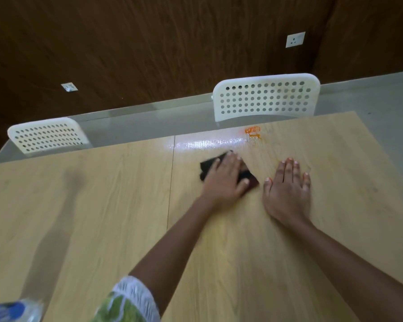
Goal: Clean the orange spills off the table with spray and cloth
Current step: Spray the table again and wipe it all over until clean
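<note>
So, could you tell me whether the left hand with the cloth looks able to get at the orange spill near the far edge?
Probably yes: the left hand presses the dark cloth flat, and only bare, wet table lies between it and the orange spill.

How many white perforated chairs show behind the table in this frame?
2. One chair stands at the table's far edge, right of centre, just beyond the orange spill; the other chair is at the far left. More may sit outside the frame.
</note>
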